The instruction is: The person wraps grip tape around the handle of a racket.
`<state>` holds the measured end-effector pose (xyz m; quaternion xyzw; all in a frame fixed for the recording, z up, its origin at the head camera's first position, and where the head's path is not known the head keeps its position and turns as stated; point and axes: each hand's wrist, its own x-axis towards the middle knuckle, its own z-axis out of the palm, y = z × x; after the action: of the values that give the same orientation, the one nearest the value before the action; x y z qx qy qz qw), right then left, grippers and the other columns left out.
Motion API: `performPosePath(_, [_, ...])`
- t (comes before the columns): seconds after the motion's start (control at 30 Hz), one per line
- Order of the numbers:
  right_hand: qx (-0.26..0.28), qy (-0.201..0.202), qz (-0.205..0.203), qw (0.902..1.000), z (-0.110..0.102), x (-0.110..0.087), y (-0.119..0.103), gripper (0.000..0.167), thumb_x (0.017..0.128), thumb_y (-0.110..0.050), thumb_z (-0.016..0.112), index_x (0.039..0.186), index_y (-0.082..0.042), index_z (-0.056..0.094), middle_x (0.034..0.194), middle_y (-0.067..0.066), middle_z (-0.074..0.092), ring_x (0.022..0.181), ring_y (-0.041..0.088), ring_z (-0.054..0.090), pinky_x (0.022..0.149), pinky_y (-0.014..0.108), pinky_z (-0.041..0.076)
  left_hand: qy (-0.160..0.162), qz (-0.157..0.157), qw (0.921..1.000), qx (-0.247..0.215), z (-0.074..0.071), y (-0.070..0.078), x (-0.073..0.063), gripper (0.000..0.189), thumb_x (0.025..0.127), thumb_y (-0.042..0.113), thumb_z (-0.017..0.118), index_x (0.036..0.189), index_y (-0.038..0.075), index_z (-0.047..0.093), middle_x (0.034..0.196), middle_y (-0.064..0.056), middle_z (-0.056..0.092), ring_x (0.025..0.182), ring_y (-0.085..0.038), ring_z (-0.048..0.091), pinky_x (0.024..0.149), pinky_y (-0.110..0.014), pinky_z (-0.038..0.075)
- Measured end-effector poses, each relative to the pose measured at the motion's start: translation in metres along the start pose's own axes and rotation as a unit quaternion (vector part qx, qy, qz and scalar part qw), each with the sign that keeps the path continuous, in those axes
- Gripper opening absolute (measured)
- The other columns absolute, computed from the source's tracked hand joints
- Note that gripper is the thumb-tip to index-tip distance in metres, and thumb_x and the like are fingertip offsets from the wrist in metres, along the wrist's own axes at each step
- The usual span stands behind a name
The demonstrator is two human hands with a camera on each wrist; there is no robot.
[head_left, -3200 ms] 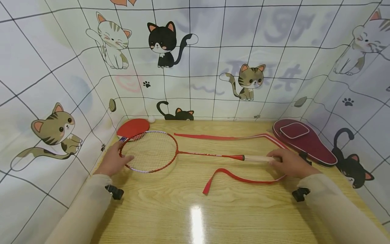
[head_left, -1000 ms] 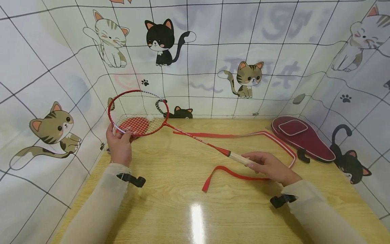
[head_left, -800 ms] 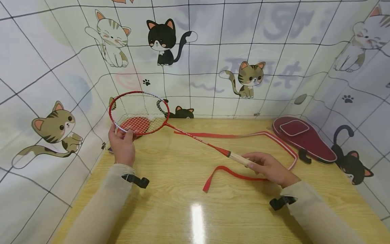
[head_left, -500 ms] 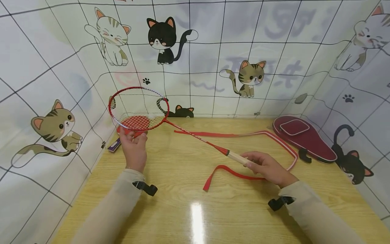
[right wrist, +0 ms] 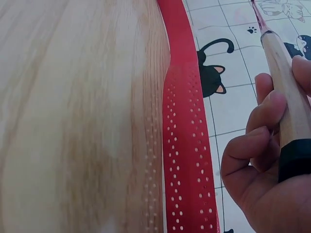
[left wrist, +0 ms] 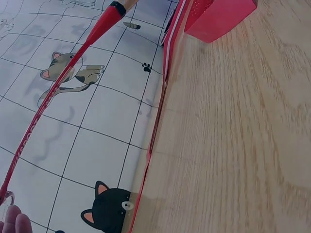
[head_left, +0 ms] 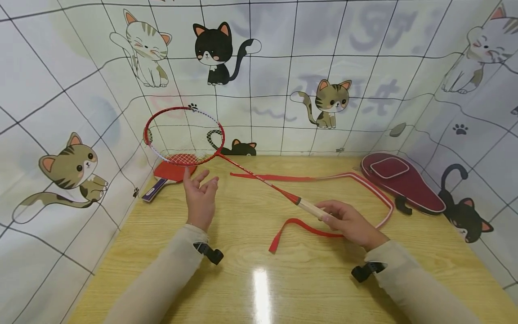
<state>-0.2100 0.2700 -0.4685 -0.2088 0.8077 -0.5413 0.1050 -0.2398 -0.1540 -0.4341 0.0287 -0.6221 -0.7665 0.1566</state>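
A red and white badminton racket [head_left: 259, 178] is held above the table, its head raised at the left and its bare wooden handle sloping down to the right. My right hand [head_left: 350, 223] grips that handle; in the right wrist view the fingers curl around the wood [right wrist: 282, 73], with a black butt end below. My left hand [head_left: 200, 202] is just below the head's lower rim, fingers spread and loosely bent; whether a fingertip touches the rim cannot be told. A long red grip tape [head_left: 311, 229], perforated in the right wrist view, lies looped on the table beneath.
A red table tennis bat [head_left: 174, 172] lies at the back left, partly behind the racket strings. At the back right is a maroon bat case [head_left: 400, 180], with a small black curved piece [head_left: 402, 206] beside it. Cat-patterned cloth [head_left: 275, 81] walls the table's back and sides.
The racket has been lifted off the table and its head tilted up. My left hand has let go of the rim and shifted right. My right hand has moved left, still holding the handle.
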Motion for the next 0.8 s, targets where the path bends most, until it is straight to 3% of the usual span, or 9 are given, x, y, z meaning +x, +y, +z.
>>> performPosePath(0.13, [0.002,0.005,0.004,1.0,0.006,0.002,0.002,0.035,0.108,-0.02,0.06,0.143,-0.012,0.061,0.11,0.029,0.065,0.071,0.016,0.053,0.059,0.028,0.048,-0.016,-0.016,0.9997,0.007,0.007,-0.004,0.002,0.095,0.105,0.012,0.065,0.169,0.032,-0.002,0.152,-0.006,0.049,0.127,-0.024,0.065,0.105,-0.03,0.053])
performPosePath(0.37, [0.016,0.0,0.007,0.9999,0.017,0.005,-0.002,0.035,0.108,-0.02,0.061,0.142,-0.01,0.062,0.119,0.021,0.067,0.091,0.014,0.063,0.073,0.026,0.053,-0.054,-0.024,0.9975,0.039,0.024,-0.007,0.002,0.092,0.106,0.011,0.063,0.17,0.027,-0.001,0.153,-0.008,0.05,0.128,-0.024,0.064,0.11,-0.041,0.051])
performPosePath(0.5, [0.014,-0.001,0.012,0.9998,0.022,0.007,-0.005,0.035,0.107,-0.02,0.063,0.141,-0.012,0.063,0.116,0.019,0.067,0.09,0.015,0.062,0.075,0.026,0.053,-0.073,-0.033,0.9957,0.047,0.035,-0.007,0.002,0.092,0.106,0.012,0.063,0.17,0.024,-0.001,0.155,-0.012,0.048,0.129,-0.025,0.063,0.111,-0.045,0.05])
performPosePath(0.63, [0.008,-0.005,0.02,0.9997,0.027,0.008,-0.008,0.035,0.107,-0.023,0.064,0.141,-0.016,0.063,0.115,0.016,0.066,0.088,0.018,0.058,0.074,0.027,0.052,-0.08,-0.042,0.9951,0.04,0.045,-0.009,0.0,0.092,0.105,0.009,0.063,0.17,0.022,-0.001,0.151,-0.015,0.05,0.127,-0.026,0.063,0.109,-0.043,0.051])
performPosePath(0.8, [0.017,-0.013,0.026,0.9994,0.033,0.009,-0.009,0.037,0.108,-0.024,0.062,0.144,-0.017,0.06,0.119,0.014,0.065,0.093,0.021,0.058,0.079,0.028,0.053,-0.086,-0.044,0.9952,0.019,0.057,-0.015,-0.005,0.091,0.105,0.007,0.063,0.169,0.017,0.0,0.133,-0.018,0.063,0.119,-0.031,0.07,0.102,-0.036,0.055])
